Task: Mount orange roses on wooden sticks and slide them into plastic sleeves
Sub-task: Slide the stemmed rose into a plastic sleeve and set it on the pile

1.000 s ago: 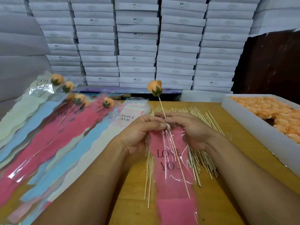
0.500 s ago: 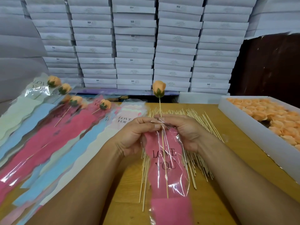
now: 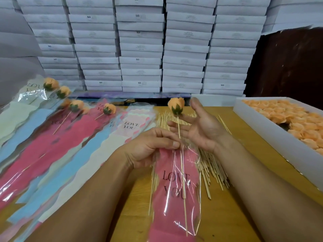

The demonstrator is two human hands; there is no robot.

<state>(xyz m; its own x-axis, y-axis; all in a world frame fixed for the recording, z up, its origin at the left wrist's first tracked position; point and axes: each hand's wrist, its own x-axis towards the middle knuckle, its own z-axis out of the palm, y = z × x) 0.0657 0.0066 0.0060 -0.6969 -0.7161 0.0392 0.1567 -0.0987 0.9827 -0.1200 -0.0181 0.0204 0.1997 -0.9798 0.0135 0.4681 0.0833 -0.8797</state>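
Stacked white flat boxes (image 3: 139, 49) fill the back wall, a few marked SGS, other print too small to read. Wooden surface (image 3: 232, 212) in front, partly covered.

Left hand (image 3: 148, 147) pinches the top edge of a clear plastic sleeve (image 3: 176, 189) with pink liner and "LOVE YOU" print; thumb and forefinger closed on the film, the other fingers curled under and hidden. Sleeve's lower end cut off by the frame bottom.

Right hand (image 3: 201, 130) spread wide, palm facing left, fingers straight, holding nothing; it sits just beside the wooden stick (image 3: 181, 172), contact with the stick hard to tell. Stick runs down inside the sleeve, tip near the bottom. Orange rose (image 3: 176, 105) on top of the stick, above the sleeve mouth, upright.

Loose pile of bare sticks (image 3: 211, 165) lies under the sleeve and hands, mostly hidden.

White tray (image 3: 272, 137) on the right holds orange rose heads (image 3: 293, 123), cut off at the frame edge.

Left side: finished sleeved roses (image 3: 75, 105) laid overlapping, pink, blue and pale liners, blurred; count unclear. A stack of empty sleeves (image 3: 132, 124) sits beside them.
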